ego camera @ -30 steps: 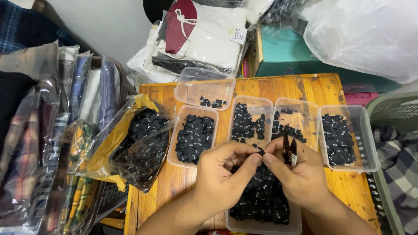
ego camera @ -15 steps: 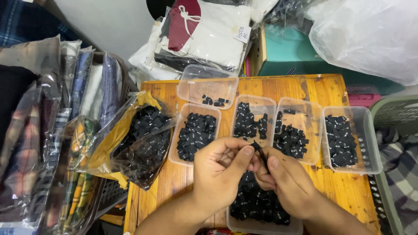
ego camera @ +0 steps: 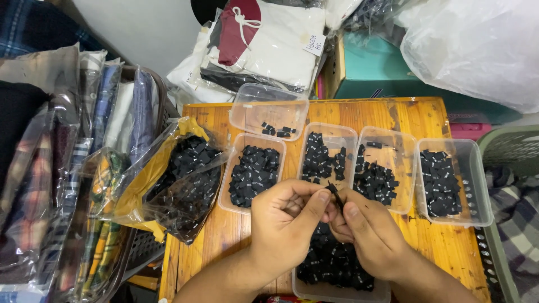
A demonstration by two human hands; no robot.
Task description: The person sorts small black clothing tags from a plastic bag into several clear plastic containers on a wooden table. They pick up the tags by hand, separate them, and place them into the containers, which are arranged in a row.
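My left hand (ego camera: 286,221) and my right hand (ego camera: 368,233) meet above a clear plastic tub (ego camera: 342,293) full of small black fabric labels. Both pinch one small black label (ego camera: 334,194) between thumbs and fingertips. Beyond the hands stands a row of clear tubs with black labels: one at the left (ego camera: 227,193), one in the middle (ego camera: 330,128), one beside it (ego camera: 410,168) and one at the far right (ego camera: 482,196). A fifth tub (ego camera: 255,101), nearly bare, sits behind them. A clear bag with yellow backing (ego camera: 179,174), filled with black labels, lies at the left.
The wooden table (ego camera: 426,112) carries all the tubs. Packed folded clothes (ego camera: 67,146) are stacked at the left. Bagged garments (ego camera: 269,42), a teal box (ego camera: 370,70) and a large white plastic bag (ego camera: 477,45) lie at the back. A green basket (ego camera: 511,148) stands at the right.
My hands have shifted slightly left and closer together. The single black label has come up between the fingertips of both hands.
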